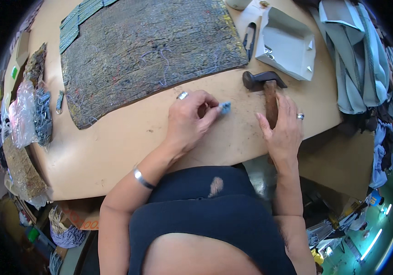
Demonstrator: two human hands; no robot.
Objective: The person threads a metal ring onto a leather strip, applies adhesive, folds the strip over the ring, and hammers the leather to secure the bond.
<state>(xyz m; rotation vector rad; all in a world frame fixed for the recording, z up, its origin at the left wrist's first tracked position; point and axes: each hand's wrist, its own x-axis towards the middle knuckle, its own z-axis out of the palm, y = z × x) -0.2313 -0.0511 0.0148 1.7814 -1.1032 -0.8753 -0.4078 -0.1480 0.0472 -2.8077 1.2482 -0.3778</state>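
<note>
The fingertips of my left hand point(192, 114) pinch a small blue fabric piece point(225, 108), slightly blurred, just above the table point(127, 151). My right hand point(284, 121) lies loosely around the wooden handle of a hammer point(271, 98), its thumb on one side and fingers on the other. The dark hammer head rests on the tabletop, pointing away from me. Beyond my left hand spreads a worn, dark mottled mat point(146, 59) with loose threads on it.
An open white box point(288, 43) holding small metal rings stands beyond the hammer, with black thread snips point(249, 39) beside it. Grey-blue fabric pieces point(357, 59) are piled at the right edge. At left lie a clear plastic bag point(22, 114) and a small fabric tab point(60, 101) with a ring.
</note>
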